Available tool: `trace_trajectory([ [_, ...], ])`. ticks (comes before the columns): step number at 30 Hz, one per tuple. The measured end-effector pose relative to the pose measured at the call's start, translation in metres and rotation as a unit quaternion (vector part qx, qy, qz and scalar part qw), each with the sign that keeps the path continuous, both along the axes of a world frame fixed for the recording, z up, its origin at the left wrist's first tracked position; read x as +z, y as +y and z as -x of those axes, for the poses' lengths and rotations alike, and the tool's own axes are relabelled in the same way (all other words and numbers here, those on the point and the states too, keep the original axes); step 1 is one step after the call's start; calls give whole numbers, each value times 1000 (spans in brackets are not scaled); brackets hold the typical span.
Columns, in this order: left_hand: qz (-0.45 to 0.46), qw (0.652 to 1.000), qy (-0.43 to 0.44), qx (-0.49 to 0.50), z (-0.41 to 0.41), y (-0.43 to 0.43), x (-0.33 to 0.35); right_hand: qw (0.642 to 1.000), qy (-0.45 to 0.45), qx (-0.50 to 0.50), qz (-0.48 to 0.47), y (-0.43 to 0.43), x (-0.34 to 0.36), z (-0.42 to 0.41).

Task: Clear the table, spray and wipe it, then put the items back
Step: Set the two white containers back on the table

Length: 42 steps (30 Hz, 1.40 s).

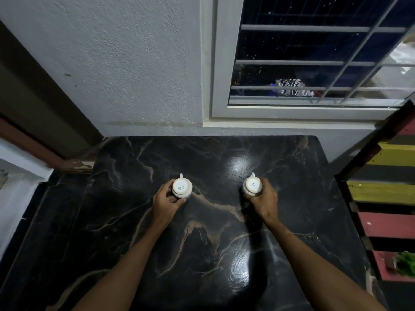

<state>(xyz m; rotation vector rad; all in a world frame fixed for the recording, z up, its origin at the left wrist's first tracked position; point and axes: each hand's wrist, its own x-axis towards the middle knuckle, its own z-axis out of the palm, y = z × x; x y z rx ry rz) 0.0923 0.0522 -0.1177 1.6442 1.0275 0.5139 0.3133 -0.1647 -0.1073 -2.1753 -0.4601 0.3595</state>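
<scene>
Head view, looking down

- Glossy black marble-patterned bench (202, 254) with tan veins, pushed against a rough white plaster wall (134, 63). Two bright light patches sit on its surface, one far, one near
- Two small cups stand mouth-down on the bench, flat bases up, well apart from each other, about mid-bench. Both handles point away, toward the wall
- Left white ceramic cup (182, 187): ribbed side, "SISTA" printed on the base. Left hand (166, 203) comes from the near side; grip closed around the cup body, fingers wrapped on its left flank, thumb on the near side low down
- Right white ceramic cup (252, 185): small dark mark on the base, not readable. Right hand (262, 200) has its grip closed around this cup too, fingers curled over the right flank, thumb across the near side
- Both forearms bare, stretched over the bench, casting dark shadows
- Whether the rims actually touch the bench cannot be told from above
- White-framed window with grey bars (314, 63) above the far right corner, dark outside
- Slatted wooden rack painted yellow, red and black (386, 194) at the right edge; small green plant (406, 263) on a lower slat
- Brown door frame (33, 108) far left
</scene>
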Motion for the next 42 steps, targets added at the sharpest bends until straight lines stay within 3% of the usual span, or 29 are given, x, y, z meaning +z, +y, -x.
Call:
trace_trajectory([
  [33, 48, 999, 25, 6, 1, -13, 16, 998, 55, 27, 2, -12, 11, -4],
  [36, 7, 1000, 27, 10, 6, -29, 31, 997, 57, 42, -11, -30, 22, 8],
  [42, -199, 979, 40, -25, -6, -84, 64, 999, 36, 24, -9, -81, 40, 29],
])
